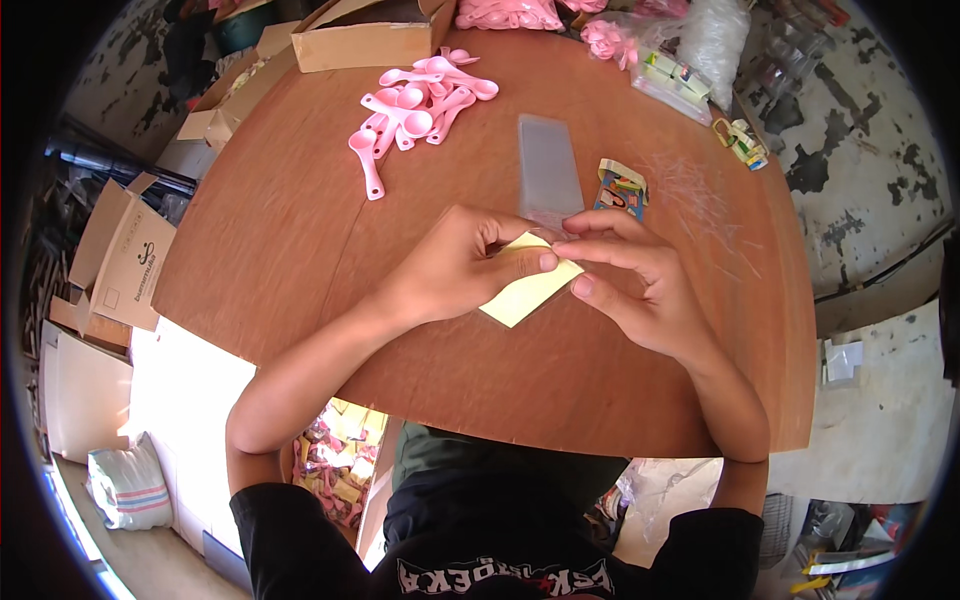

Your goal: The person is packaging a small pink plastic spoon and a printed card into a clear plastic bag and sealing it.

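A yellow card [530, 293], which seems to sit in a clear plastic sleeve, is held over the middle of the table. My left hand [462, 262] is closed on it, its thumb lying across the upper part. At the card's upper right edge, the fingertips of my right hand [632, 272] are bent around the card and its clear edge. Just beyond my hands lies a stack of clear plastic sleeves [550, 165]. Beside the stack is a small blue and yellow printed packet [622, 188], partly covered by my right fingers.
Pink plastic scoops [415, 108] lie piled at the far left of the wooden table [300, 260]. Thin clear strips [695, 200] are scattered at the right. An open cardboard box [365, 45] and pink-filled bags [510, 12] stand along the far edge. Another carton [125, 255] stands left.
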{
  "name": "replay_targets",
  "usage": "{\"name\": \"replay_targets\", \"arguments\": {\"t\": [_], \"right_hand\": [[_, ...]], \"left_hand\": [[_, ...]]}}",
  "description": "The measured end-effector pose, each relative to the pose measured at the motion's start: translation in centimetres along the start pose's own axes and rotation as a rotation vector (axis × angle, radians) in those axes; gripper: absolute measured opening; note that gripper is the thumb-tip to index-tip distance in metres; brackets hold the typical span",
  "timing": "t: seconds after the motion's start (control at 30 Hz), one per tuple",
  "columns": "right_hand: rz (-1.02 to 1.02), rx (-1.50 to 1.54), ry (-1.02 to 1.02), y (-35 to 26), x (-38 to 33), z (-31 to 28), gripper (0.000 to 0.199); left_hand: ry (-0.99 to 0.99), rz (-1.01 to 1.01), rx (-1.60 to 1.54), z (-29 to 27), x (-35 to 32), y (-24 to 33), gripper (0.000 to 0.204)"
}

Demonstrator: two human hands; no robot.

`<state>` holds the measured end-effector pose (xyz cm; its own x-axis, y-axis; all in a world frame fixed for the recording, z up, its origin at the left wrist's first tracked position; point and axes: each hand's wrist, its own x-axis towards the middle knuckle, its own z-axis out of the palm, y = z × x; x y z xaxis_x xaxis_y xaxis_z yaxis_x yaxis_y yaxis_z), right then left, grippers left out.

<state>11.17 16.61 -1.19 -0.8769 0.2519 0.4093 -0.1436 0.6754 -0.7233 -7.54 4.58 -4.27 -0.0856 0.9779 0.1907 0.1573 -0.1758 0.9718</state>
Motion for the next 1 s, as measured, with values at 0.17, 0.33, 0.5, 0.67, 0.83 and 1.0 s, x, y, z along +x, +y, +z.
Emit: {"name": "replay_targets", "arguments": {"t": [0.17,0.33,0.5,0.67,0.83,1.0], "right_hand": [[-0.005,0.018,-0.043,-0.6,0.0,-0.4,0.029],[-0.049,-0.032,-0.095,-1.7,-0.1,-1.0,0.029],[-0.059,-0.035,-0.136,-2.5,-0.4,-1.5,0.028],[0.213,-0.027,-0.295,-3.7,-0.8,-2.3,0.027],[-0.028,-0.197,-0.2,-2.8,-1.3,-2.0,0.029],[-0.316,-0.394,0.212,-4.1,-1.0,-0.6,0.032]], "left_hand": [[0.026,0.181,0.023,0.2,-0.1,0.9,0.026],[0.023,0.328,0.195,0.5,-0.1,2.1,0.032],[0.012,0.439,0.409,1.4,-0.1,3.6,0.034],[0.018,0.493,0.469,2.8,-0.3,3.4,0.033],[0.08,0.688,0.573,3.9,-0.8,3.3,0.042],[0.599,0.49,0.135,7.1,-6.6,1.8,0.082]]}}
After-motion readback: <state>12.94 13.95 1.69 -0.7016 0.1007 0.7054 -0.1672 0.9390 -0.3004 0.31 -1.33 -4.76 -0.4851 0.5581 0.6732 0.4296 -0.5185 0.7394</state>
